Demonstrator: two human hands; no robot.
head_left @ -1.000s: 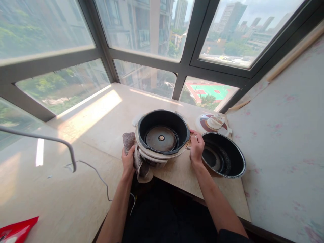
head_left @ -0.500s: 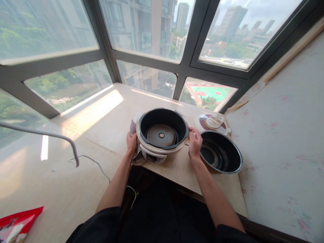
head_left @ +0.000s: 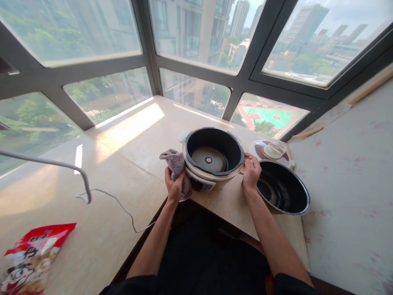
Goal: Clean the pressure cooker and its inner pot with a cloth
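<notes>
In front of me stands an electric pressure cooker [head_left: 199, 174], its lid off and its dark inside bare down to a round heating plate [head_left: 208, 160]. My left hand [head_left: 174, 186] is closed on a grey-brown cloth [head_left: 173, 160] at the cooker's left side. On the opposite side, my right hand [head_left: 251, 170] grips the cooker's side handle, fingers wrapped over it. Just right of that hand a black inner pot [head_left: 282, 188] rests tilted, its opening facing me. Behind the pot lies the white and brown lid [head_left: 272, 150].
A red snack bag [head_left: 37, 258] lies at the lower left of the pale counter [head_left: 123, 196]. A grey cord [head_left: 119, 205] runs across the counter, and a thicker grey tube [head_left: 82, 176] juts in from the left. Windows border the back; a papered wall [head_left: 353, 184] stands right.
My left hand has come off the cooker's left side and now holds the cloth, lifted and bunched. My right hand stays on the handle. The view has swung left.
</notes>
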